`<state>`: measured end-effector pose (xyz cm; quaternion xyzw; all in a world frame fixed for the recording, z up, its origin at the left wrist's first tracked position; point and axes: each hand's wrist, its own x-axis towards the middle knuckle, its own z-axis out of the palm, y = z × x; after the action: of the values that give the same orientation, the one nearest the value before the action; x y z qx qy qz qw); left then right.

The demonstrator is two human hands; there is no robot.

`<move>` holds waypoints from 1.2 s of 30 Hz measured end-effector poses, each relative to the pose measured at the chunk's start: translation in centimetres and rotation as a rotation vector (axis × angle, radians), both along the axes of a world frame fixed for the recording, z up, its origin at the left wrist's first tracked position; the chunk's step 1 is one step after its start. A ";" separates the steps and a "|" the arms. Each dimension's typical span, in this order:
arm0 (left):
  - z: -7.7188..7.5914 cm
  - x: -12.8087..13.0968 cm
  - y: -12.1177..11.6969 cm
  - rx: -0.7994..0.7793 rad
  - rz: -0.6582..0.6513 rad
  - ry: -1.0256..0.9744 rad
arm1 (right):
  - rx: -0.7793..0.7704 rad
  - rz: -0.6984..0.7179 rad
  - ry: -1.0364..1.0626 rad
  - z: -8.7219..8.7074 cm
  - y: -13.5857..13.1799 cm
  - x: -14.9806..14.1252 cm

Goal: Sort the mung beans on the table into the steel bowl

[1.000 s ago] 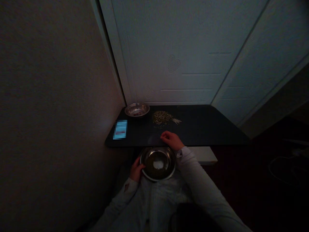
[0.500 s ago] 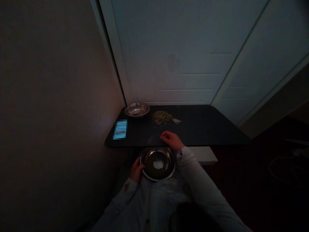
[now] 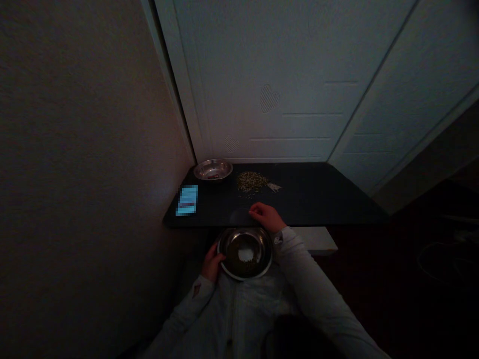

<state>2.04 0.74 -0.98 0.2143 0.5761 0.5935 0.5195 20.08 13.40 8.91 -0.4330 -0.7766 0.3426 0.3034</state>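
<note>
My left hand (image 3: pixel 211 263) grips the left rim of a steel bowl (image 3: pixel 245 252) held at my lap, just below the edge of the black table (image 3: pixel 318 197). The bowl holds dark green seeds with a bright glint in the middle. My right hand (image 3: pixel 266 217) rests on the table's near edge, fingers curled and pinched together on the surface; what is under them is too small to make out. A pile of small seeds (image 3: pixel 251 181) lies further back on the table, with a few pale bits beside it.
A second, shallower steel bowl (image 3: pixel 212 169) stands at the table's back left corner. A lit phone (image 3: pixel 186 200) lies at the left edge. White door panels rise behind the table, and a wall runs along the left. The room is very dim.
</note>
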 end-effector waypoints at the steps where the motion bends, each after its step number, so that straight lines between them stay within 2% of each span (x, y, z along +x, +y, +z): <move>1: 0.1 0.0 0.0 0.002 -0.004 0.008 | -0.004 0.000 0.002 0.0 0.0 0.0; 9: -0.5 -0.2 0.0 0.038 -0.003 0.024 | 0.022 -0.004 0.003 0.4 -0.2 0.0; 27: -0.2 0.0 0.0 0.045 -0.004 0.021 | 0.011 0.006 0.007 0.1 0.0 0.0; 36: -1.0 -0.3 0.1 0.049 0.007 0.052 | 0.009 0.000 0.020 0.2 -0.1 0.0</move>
<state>1.76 0.82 -2.00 0.2404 0.5756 0.6032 0.4970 20.06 13.30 9.12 -0.4281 -0.7751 0.3434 0.3130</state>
